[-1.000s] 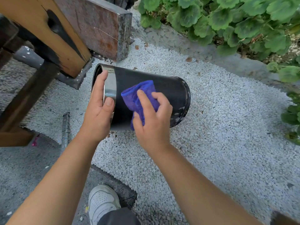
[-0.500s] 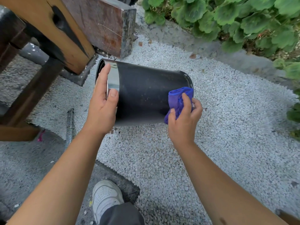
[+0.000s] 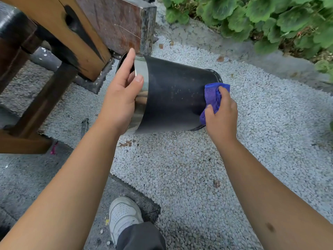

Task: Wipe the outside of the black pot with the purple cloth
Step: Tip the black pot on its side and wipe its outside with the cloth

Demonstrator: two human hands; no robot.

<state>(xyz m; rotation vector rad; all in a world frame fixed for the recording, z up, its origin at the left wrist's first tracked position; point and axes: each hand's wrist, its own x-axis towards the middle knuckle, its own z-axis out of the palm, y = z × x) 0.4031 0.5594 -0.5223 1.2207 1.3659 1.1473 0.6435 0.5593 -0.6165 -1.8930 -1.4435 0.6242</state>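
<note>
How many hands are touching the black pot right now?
2. The left hand grips the black pot at its shiny open rim; the right hand presses the purple cloth against its base end.

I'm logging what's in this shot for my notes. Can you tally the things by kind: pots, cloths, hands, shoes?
Pots: 1, the black pot, held on its side
Cloths: 1, the purple cloth, pressed to the pot near its base
Hands: 2, the left hand at the pot's rim, the right hand gripping the cloth
Shoes: 1, a white shoe
Total: 5
</note>
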